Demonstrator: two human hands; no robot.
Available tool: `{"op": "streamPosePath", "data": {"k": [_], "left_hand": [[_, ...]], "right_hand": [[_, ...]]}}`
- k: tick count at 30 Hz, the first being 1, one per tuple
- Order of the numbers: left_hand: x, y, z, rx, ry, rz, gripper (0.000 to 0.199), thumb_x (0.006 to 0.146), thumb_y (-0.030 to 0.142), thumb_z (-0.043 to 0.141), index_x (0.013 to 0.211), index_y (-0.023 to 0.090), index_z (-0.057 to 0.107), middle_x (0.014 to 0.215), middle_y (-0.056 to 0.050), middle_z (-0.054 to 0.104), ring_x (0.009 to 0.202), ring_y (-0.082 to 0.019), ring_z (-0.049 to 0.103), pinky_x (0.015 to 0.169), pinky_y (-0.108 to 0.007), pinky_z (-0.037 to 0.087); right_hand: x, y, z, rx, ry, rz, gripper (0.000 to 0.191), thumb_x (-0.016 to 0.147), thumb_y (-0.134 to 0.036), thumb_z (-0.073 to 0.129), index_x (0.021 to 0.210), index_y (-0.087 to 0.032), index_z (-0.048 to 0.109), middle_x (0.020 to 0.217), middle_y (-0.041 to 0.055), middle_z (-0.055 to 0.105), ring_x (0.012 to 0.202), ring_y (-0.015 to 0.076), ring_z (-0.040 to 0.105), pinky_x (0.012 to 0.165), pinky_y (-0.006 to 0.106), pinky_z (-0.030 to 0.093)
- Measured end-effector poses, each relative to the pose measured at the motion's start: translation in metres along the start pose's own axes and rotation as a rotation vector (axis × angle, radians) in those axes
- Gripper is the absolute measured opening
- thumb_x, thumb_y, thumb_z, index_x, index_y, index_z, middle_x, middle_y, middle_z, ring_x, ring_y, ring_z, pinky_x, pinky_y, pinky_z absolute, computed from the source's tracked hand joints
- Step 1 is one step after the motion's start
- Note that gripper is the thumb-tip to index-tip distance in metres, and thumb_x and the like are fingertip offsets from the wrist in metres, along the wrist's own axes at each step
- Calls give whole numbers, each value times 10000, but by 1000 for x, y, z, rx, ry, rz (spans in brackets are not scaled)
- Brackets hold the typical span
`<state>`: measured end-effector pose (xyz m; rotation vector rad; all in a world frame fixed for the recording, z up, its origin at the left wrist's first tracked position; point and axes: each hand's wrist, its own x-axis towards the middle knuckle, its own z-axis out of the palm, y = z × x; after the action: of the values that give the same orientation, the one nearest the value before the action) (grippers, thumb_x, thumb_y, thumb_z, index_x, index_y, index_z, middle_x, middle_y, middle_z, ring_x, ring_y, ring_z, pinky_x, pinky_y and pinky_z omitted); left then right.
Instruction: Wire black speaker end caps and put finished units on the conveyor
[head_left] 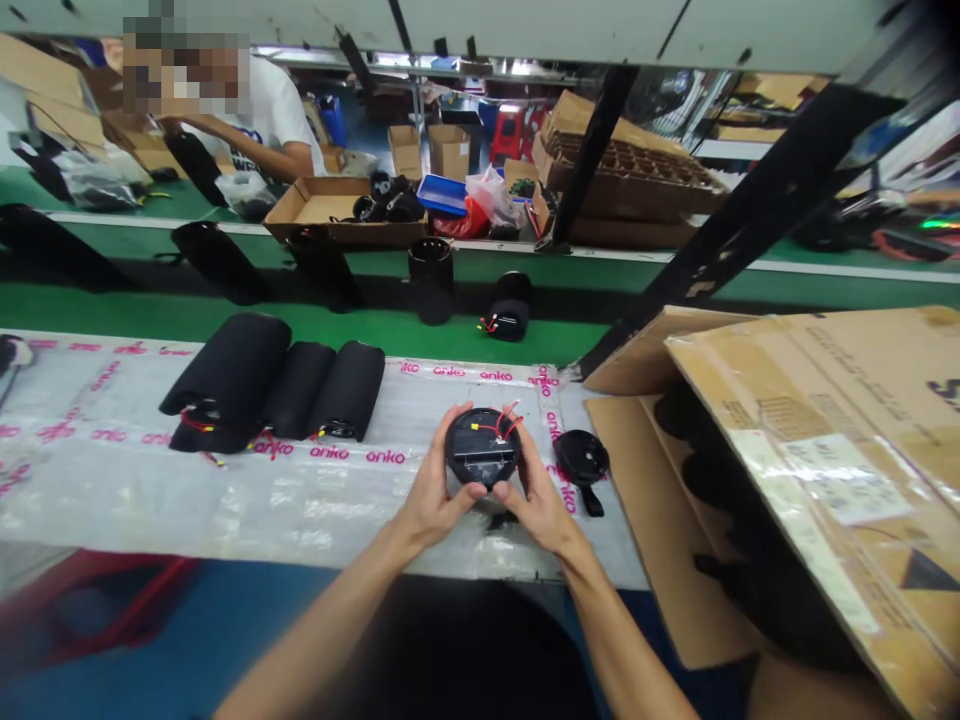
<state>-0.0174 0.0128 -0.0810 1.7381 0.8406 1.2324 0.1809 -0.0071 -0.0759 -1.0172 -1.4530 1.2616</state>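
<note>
Your left hand (431,492) and your right hand (538,505) both grip a round black end cap (478,450) from opposite sides. The fingers of each hand curl around its rim and your thumbs lie on the face turned toward you, so neither hand is spread flat and the two do not touch each other. You hold the cap just above a plastic sheet (315,505) printed with pink "anko" lettering. Red wires (505,424) with a yellow connector rise from the cap's face.

Just right of your right hand, a second round black cap with a short tab (581,460) lies on the sheet. To your left, three black cylindrical sleeves (349,390) lie side by side on the same sheet, with red wiring showing at their near ends.

On your right, a large cardboard sheet (817,480) leans over open box flaps, and dark items lie in the shadow beneath it. Beyond the sheet, on a green bench surface (375,335), one black cylinder (430,280) stands upright and another (508,306) lies on its side with red leads. Farther off, a cardboard tray (337,212) holds black parts, and a co-worker's arm (259,140) reaches across the far bench.
</note>
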Motion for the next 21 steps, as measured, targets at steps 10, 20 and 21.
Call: {"op": "streamPosePath", "data": {"k": [10,20,21], "left_hand": [[30,-3,28,73,150,6,924,950,689,670,1645,183,330,1544,-207,564,1382,-370,621,1186,-546,502],[15,5,46,-51,230,26,696,990,532,614,1591,230,433,1526,-143,577,1363,-334,607,1184,-519,491],[11,6,44,-64,187,32,728,986,531,614,1616,230,408,1564,-149,548,1403,-346,578,1214,-534,462]], "right_hand": [[15,11,28,67,426,-97,716,974,-665,591,1537,-238,475,1535,142,604,1433,343,594,1227,546,464],[5,-1,50,-186,676,-176,521,940,-394,532,1433,-231,486,1381,135,632,1273,323,657,1087,537,557],[1,-1,49,-216,658,-185,545,941,-370,522,1464,-230,465,1419,139,617,1310,326,642,1110,541,545]]}}
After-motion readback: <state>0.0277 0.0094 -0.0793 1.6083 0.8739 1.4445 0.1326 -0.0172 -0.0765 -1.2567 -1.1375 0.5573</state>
